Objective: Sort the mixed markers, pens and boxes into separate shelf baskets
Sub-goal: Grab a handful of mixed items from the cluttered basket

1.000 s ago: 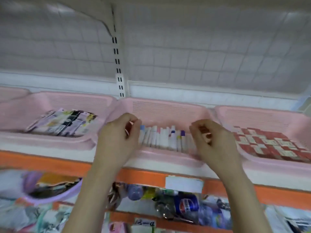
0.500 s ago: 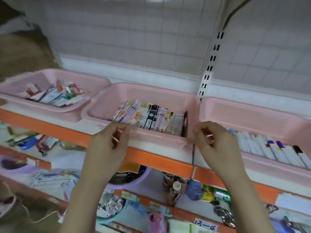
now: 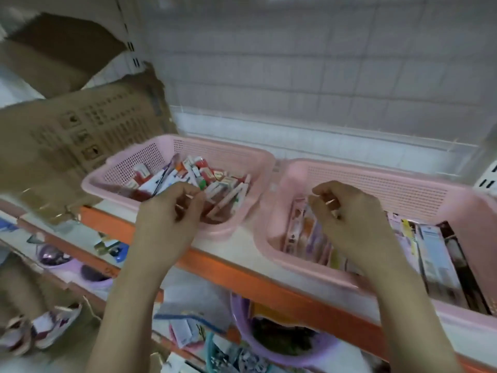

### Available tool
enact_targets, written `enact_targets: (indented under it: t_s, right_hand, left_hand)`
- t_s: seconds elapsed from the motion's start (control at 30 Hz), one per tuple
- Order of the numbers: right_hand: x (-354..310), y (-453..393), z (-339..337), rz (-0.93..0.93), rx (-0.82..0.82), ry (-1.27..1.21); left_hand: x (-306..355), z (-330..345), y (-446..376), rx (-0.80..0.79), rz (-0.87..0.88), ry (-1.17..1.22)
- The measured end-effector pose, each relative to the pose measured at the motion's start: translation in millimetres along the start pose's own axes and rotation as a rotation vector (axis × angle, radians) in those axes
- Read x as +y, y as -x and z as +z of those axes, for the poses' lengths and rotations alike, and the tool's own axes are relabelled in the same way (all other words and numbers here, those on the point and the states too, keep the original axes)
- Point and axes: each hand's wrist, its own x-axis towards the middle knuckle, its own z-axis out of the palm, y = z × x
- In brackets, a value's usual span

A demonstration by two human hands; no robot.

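perforated plastic basket (image 3: 150, 154), matt cardboard (image 3: 80, 125)

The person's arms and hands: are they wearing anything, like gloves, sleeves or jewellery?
Nothing that shows. The left hand and right hand are bare, without gloves, and both forearms are uncovered down to the picture's lower edge. No watch, ring or bracelet is visible, though the picture is rather blurred.

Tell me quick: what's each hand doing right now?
Left hand: fingers curled over the left pink basket; whether it holds anything cannot be told.
Right hand: fingers curled over the right pink basket; cannot tell either.
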Motion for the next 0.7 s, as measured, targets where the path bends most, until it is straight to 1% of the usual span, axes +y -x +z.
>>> enact_targets:
  t_s: [0.13, 0.27, 0.43, 0.53, 0.63, 0.7]
  right_hand:
    - [-35, -27, 43, -0.02, -0.024, 0.061]
    - [-70, -43, 80, 0.004, 0.012, 0.089]
    - [-114, -59, 134, 0.116, 0.068, 0.144]
    - [-134, -64, 160, 0.192, 0.048, 0.165]
    - [-140, -66, 176, 0.282, 0.034, 0.218]
    - [-141, -68, 181, 0.34, 0.009, 0.26]
  left_hand:
    - [-56, -18, -31, -0.002, -0.052, 0.013]
    - [-110, -28, -74, -0.095, -0.061, 0.018]
    - [-174, -36, -130, -0.294, 0.004, -0.023]
    - [-206, -34, -163, -0.409, 0.007, -0.05]
    - [-220, -25, -184, -0.609, 0.038, -0.258]
    - [-220, -19, -189, -0.686, 0.075, -0.319]
